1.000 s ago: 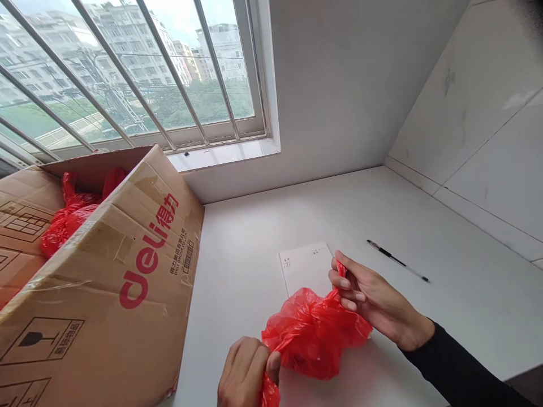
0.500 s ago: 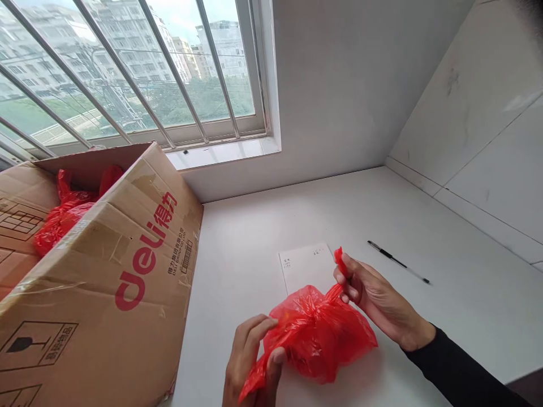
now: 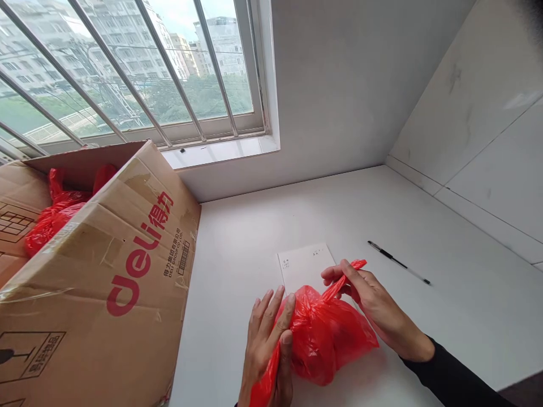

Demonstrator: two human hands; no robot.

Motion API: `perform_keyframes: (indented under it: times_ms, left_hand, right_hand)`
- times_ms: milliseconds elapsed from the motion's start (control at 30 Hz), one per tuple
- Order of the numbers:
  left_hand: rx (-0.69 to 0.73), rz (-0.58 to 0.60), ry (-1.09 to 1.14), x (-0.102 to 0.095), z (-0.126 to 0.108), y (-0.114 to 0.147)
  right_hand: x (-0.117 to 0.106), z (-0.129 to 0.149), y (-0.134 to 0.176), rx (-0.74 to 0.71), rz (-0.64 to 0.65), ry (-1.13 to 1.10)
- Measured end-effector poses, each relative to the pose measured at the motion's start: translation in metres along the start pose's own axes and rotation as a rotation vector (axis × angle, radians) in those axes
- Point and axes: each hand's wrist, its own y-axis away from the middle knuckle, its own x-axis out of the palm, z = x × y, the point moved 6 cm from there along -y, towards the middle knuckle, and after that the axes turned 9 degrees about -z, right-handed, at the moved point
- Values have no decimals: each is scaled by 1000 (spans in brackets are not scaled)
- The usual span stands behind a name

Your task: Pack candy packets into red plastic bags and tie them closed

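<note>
A red plastic bag point(image 3: 316, 345), tied in a knot at the top, rests on the white tabletop; its contents are hidden. My left hand point(image 3: 269, 339) lies along the bag's left side with fingers stretched out. One handle of the bag runs between its thumb and palm and hangs out below. With thumb and fingers closed, my right hand point(image 3: 369, 297) pinches the other twisted handle, pulled up to the right of the knot. A white sheet of paper point(image 3: 299, 268) with small handwriting lies behind the bag, partly covered by it.
At the left stands an open cardboard box point(image 3: 144, 226) with red plastic bags point(image 3: 59, 215) inside. A black pen point(image 3: 392, 259) lies on the table point(image 3: 237, 237) to the right of the paper. A barred window point(image 3: 169, 73) is behind the box.
My left hand has moved up and right, its fingers now stretched along the bag. My right hand has shifted its hold, and the handle tip now points right rather than up.
</note>
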Motion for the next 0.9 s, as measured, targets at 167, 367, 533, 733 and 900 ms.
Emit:
perform_keyframes:
  times_ms: [167,367,533,733,900]
  left_hand:
    - [173,51,-143,4,4,4]
    - [217,58,-239,0,8,3]
    - [244,114,-145,1,-13,-8]
    - [186,227,-53,3,-30,-25]
    - [-12,88,130,-28,-33,-36]
  right_hand:
    - [-9,-11,-3,-5,-47,38]
    - [-16,-7,-1,-74,-61,190]
    - [-5,4,6,-142,14,252]
    - [-1,10,13,-156,10,246]
    - [-20,10,15,-233,-24,193]
